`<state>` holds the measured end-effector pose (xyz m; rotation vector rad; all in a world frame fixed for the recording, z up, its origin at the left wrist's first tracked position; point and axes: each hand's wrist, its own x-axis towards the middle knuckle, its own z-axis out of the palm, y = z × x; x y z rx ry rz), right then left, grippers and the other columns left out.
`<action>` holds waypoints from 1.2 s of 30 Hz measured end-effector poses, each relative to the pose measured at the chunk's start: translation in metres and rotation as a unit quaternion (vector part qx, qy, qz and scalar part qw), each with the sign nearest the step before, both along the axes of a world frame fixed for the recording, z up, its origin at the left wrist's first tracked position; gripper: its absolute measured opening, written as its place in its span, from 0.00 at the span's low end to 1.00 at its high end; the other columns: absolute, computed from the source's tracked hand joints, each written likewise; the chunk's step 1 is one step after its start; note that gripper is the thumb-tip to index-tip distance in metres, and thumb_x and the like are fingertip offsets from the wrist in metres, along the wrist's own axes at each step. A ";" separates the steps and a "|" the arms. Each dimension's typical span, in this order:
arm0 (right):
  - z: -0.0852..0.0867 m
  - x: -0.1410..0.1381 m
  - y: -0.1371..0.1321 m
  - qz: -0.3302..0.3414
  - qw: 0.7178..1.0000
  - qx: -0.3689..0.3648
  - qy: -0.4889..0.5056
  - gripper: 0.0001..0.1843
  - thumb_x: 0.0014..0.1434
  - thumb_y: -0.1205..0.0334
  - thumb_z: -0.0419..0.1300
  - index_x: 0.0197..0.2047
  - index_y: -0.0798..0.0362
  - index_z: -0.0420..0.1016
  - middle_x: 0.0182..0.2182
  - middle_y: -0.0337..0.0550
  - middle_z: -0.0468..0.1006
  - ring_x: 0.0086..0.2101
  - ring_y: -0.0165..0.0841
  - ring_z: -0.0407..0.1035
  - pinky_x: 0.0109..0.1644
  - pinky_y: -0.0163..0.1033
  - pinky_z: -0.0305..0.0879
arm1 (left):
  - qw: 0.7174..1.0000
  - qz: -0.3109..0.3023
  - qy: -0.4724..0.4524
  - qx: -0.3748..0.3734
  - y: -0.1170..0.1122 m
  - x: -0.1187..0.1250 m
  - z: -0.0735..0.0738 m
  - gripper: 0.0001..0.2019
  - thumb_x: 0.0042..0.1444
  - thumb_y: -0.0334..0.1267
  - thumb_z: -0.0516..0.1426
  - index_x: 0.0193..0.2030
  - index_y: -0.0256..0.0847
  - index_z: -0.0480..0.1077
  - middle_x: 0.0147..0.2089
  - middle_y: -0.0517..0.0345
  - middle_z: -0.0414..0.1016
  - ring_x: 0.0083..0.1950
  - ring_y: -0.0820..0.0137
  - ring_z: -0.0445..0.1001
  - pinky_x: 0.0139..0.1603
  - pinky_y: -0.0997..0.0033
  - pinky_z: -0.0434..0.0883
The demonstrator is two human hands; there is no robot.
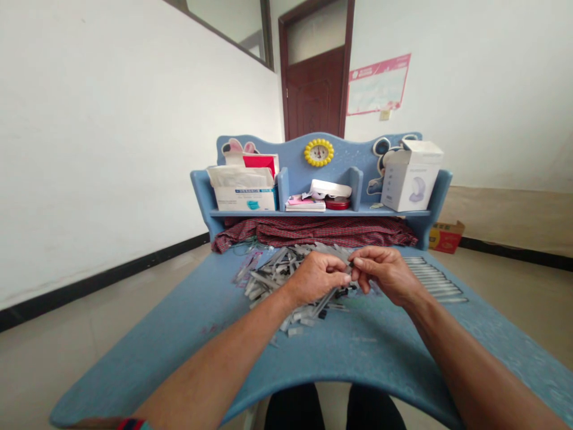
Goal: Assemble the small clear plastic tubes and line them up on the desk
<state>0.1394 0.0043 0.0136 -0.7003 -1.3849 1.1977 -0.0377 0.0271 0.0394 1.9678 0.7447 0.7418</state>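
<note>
While my two hands meet fingertip to fingertip over the middle of the bench [201, 334], the heap of translucent pieces [268, 280] lies under my left hand [319, 278] and spreads out towards its nine o'clock. My right hand [380, 269] is closed in a pinch, apparently on a small dark piece [351, 262], just at the two o'clock of my left thumb. My left fingers are curled with the thumb forward; I cannot tell whether they grip anything, as my own knuckles hide it. At my right hand's three o'clock, a row of slim pieces [436, 280] lies side by side.

As I judge it, the likeliest trouble is a slip: only fingertips hold that dark bit, and if it fell among the dark ends in the heap it would be hard to pick out. My left forearm crosses just beside the heap's seven o'clock edge, so a careless sweep might scatter loose pieces. Swinging my right wrist towards three o'clock could knock the row crooked. The checked cloth [322, 230] at twelve o'clock might snag or hide anything pushed that far.
</note>
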 end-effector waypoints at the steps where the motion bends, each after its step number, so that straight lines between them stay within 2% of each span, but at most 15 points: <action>1: 0.000 -0.001 0.000 -0.001 1.000 -0.001 -0.002 0.11 0.50 0.58 0.65 0.32 0.57 0.76 0.20 0.41 0.76 0.14 0.26 0.65 0.17 0.31 0.60 | 1.000 -0.004 0.001 -0.006 0.001 0.000 0.000 0.07 0.46 0.36 0.57 0.26 0.33 0.72 0.22 0.63 0.69 0.23 0.79 0.62 0.24 0.79 0.58; 7: -0.001 -0.003 0.000 -0.014 0.999 0.001 -0.034 0.15 0.50 0.53 0.65 0.30 0.58 0.74 0.19 0.40 0.76 0.13 0.25 0.64 0.16 0.31 0.59 | 0.999 -0.015 0.001 -0.048 0.002 -0.002 -0.001 0.08 0.46 0.37 0.58 0.27 0.33 0.73 0.24 0.60 0.72 0.23 0.77 0.64 0.23 0.79 0.58; 10: -0.001 0.000 0.000 -0.027 0.997 0.008 -0.075 0.15 0.49 0.53 0.65 0.33 0.58 0.75 0.19 0.39 0.75 0.14 0.25 0.64 0.16 0.31 0.59 | 0.999 -0.004 0.010 -0.039 0.001 -0.002 0.000 0.07 0.45 0.36 0.57 0.25 0.33 0.73 0.22 0.61 0.71 0.22 0.78 0.62 0.24 0.79 0.58; 14: -0.001 0.004 0.001 -0.029 0.992 0.005 -0.126 0.17 0.48 0.52 0.66 0.33 0.58 0.75 0.20 0.39 0.75 0.15 0.25 0.64 0.17 0.31 0.58 | 0.999 0.011 0.025 -0.027 0.000 -0.002 -0.001 0.07 0.43 0.35 0.58 0.25 0.33 0.73 0.22 0.61 0.70 0.25 0.76 0.65 0.25 0.78 0.60; 21: -0.003 0.000 0.000 -0.041 0.975 0.010 -0.220 0.20 0.50 0.47 0.62 0.24 0.57 0.70 0.17 0.38 0.72 0.14 0.24 0.63 0.17 0.29 0.55 | 0.996 0.030 0.075 0.047 -0.001 -0.003 -0.001 0.05 0.41 0.33 0.57 0.21 0.33 0.69 0.18 0.65 0.63 0.22 0.77 0.59 0.23 0.77 0.54; 25: -0.006 0.000 0.003 -0.034 0.962 0.014 -0.271 0.24 0.54 0.45 0.58 0.18 0.57 0.67 0.12 0.36 0.67 0.13 0.25 0.62 0.17 0.30 0.55 | 0.994 0.033 0.088 0.058 -0.002 -0.004 -0.002 0.04 0.40 0.32 0.58 0.21 0.34 0.67 0.18 0.66 0.61 0.23 0.77 0.59 0.23 0.78 0.54; 27: -0.005 0.000 0.002 -0.034 0.964 0.021 -0.264 0.24 0.55 0.44 0.56 0.22 0.57 0.69 0.13 0.37 0.68 0.14 0.25 0.63 0.17 0.30 0.56 | 0.994 0.037 0.088 0.058 -0.002 -0.004 -0.003 0.05 0.40 0.32 0.59 0.20 0.34 0.67 0.19 0.66 0.62 0.23 0.77 0.59 0.23 0.77 0.54; 30: -0.004 0.000 0.001 -0.030 0.974 0.026 -0.225 0.20 0.53 0.45 0.59 0.33 0.56 0.71 0.20 0.38 0.73 0.16 0.26 0.65 0.19 0.30 0.57 | 0.994 0.042 0.089 0.054 -0.001 -0.005 -0.003 0.04 0.40 0.33 0.58 0.21 0.34 0.69 0.19 0.65 0.63 0.23 0.77 0.60 0.23 0.77 0.54; 31: -0.004 -0.001 0.001 -0.029 0.975 0.027 -0.220 0.20 0.52 0.45 0.60 0.33 0.56 0.71 0.20 0.38 0.74 0.17 0.26 0.65 0.19 0.30 0.57 | 0.994 0.044 0.090 0.052 -0.001 -0.005 -0.003 0.04 0.40 0.33 0.59 0.22 0.34 0.69 0.20 0.65 0.64 0.24 0.77 0.60 0.24 0.77 0.55; 36: -0.009 -0.003 0.003 -0.048 0.959 0.026 -0.278 0.26 0.55 0.42 0.55 0.18 0.56 0.67 0.12 0.37 0.67 0.13 0.24 0.61 0.17 0.30 0.53 | 0.991 0.053 0.105 0.063 -0.002 -0.005 -0.004 0.05 0.39 0.33 0.60 0.21 0.34 0.69 0.19 0.65 0.64 0.23 0.77 0.61 0.24 0.77 0.55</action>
